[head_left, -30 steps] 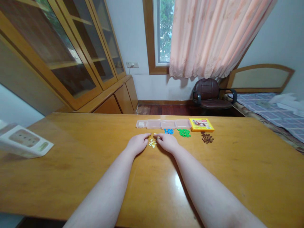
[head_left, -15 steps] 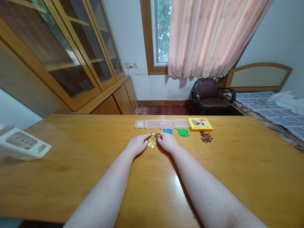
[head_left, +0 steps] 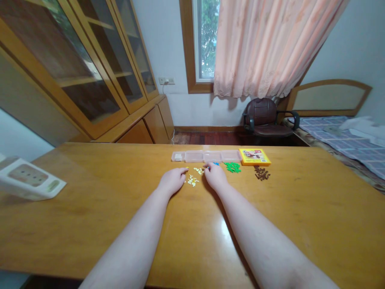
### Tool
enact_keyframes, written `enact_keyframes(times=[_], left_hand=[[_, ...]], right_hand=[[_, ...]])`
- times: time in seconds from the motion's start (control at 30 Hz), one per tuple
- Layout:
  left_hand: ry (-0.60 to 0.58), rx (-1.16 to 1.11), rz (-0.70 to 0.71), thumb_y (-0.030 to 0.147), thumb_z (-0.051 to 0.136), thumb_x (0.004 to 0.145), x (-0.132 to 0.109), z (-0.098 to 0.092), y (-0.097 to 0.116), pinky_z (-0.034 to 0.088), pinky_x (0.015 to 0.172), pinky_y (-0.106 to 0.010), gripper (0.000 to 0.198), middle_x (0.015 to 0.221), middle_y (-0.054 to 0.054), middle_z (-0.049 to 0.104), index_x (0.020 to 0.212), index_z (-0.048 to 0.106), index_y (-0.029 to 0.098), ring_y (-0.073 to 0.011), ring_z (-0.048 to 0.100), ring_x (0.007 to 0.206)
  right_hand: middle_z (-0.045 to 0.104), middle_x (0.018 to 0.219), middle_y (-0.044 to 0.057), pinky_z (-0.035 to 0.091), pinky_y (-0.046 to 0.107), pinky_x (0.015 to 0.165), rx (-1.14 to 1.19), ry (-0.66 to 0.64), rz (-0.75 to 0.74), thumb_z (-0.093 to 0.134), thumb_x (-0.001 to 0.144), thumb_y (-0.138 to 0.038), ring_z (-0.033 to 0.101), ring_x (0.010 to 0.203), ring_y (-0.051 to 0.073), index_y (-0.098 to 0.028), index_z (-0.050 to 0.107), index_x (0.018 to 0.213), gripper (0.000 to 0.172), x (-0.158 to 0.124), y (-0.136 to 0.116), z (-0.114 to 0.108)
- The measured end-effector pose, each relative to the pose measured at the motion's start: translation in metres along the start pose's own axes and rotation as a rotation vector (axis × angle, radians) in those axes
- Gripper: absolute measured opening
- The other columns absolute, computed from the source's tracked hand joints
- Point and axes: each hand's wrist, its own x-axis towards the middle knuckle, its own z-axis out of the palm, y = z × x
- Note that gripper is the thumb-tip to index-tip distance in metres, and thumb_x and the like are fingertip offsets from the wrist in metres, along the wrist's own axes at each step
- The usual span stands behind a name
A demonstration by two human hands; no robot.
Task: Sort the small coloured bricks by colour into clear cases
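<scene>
My left hand (head_left: 172, 180) rests on the wooden table with index finger and thumb stretched out and apart. A tiny yellow piece (head_left: 187, 167) lies at its index fingertip. To its right are a loose pile of small cream and yellow plastic pieces (head_left: 192, 181) and a smaller cluster of pale yellow pieces (head_left: 198, 171). My right hand (head_left: 215, 176) is beside that cluster, fingers curled down; whatever they pinch is too small to make out. Partly behind its fingers are blue pieces (head_left: 216, 163). Green pieces (head_left: 232, 167) lie just to the right.
A row of clear plastic compartments (head_left: 194, 156) stands behind the piles, beside a yellow box (head_left: 255, 157). Brown pieces (head_left: 262, 173) lie in front of the box. A white container (head_left: 31, 178) is at the table's left. An office chair (head_left: 262, 116) stands beyond the far edge.
My hands have moved apart: the right shifted right, partly covering the blue pieces, the left slightly left. The pale yellow cluster between them is now uncovered.
</scene>
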Motion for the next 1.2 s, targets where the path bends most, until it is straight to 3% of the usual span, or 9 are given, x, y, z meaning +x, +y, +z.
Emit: enact_keyframes(times=[0.1,0.27,0.37,0.6,0.77,1.2], left_hand=[[0.011,-0.017,-0.007,0.023,0.039,0.085,0.001,0.002,-0.001,0.042,0.100,-0.033,0.043,0.126,0.000,0.061,0.123,0.059,0.027,-0.0209,0.057,0.114],[-0.015,-0.014,0.037,0.022,0.039,0.085,0.000,0.003,0.001,0.043,0.099,-0.032,0.046,0.128,0.000,0.059,0.128,0.055,0.028,-0.0204,0.057,0.114],[-0.016,-0.007,0.054,0.022,0.039,0.087,-0.001,0.003,0.003,0.044,0.098,-0.032,0.045,0.129,-0.001,0.058,0.129,0.054,0.028,-0.0209,0.057,0.114],[0.018,-0.012,0.127,0.020,0.040,0.086,0.000,0.004,0.007,0.043,0.098,-0.031,0.043,0.123,-0.004,0.061,0.126,0.056,0.024,-0.0198,0.057,0.112],[0.061,-0.027,0.133,0.019,0.040,0.086,0.001,0.008,0.004,0.041,0.098,-0.030,0.041,0.120,-0.005,0.062,0.124,0.057,0.022,-0.0188,0.057,0.108],[0.011,0.137,0.236,0.024,0.041,0.089,0.006,0.011,0.015,0.042,0.085,-0.033,0.043,0.097,-0.006,0.055,0.129,0.053,0.032,-0.0201,0.055,0.092]], right_hand=[[0.069,0.105,0.004,0.045,0.027,0.081,-0.049,-0.049,-0.025,0.040,0.085,-0.025,0.062,0.099,0.020,-0.024,0.066,0.105,0.033,-0.001,-0.001,0.000],[0.067,0.113,0.003,0.046,0.032,0.084,-0.198,-0.133,-0.207,0.039,0.088,-0.029,0.062,0.101,0.021,-0.032,0.054,0.126,0.041,-0.006,-0.005,-0.002],[0.065,0.118,0.003,0.045,0.032,0.087,-0.257,-0.163,-0.266,0.040,0.088,-0.029,0.061,0.104,0.021,-0.033,0.052,0.129,0.043,-0.009,-0.008,-0.004],[0.065,0.117,0.005,0.044,0.032,0.087,-0.303,-0.197,-0.242,0.038,0.091,-0.035,0.062,0.103,0.021,-0.033,0.041,0.138,0.046,-0.012,-0.012,-0.006],[0.062,0.122,0.005,0.044,0.032,0.089,-0.298,-0.193,-0.279,0.037,0.091,-0.033,0.059,0.108,0.021,-0.030,0.053,0.129,0.041,-0.010,-0.010,-0.002],[0.067,0.111,0.007,0.046,0.033,0.081,-0.268,-0.102,-0.151,0.037,0.091,-0.036,0.063,0.098,0.023,-0.026,0.054,0.123,0.037,-0.009,-0.011,0.001]])
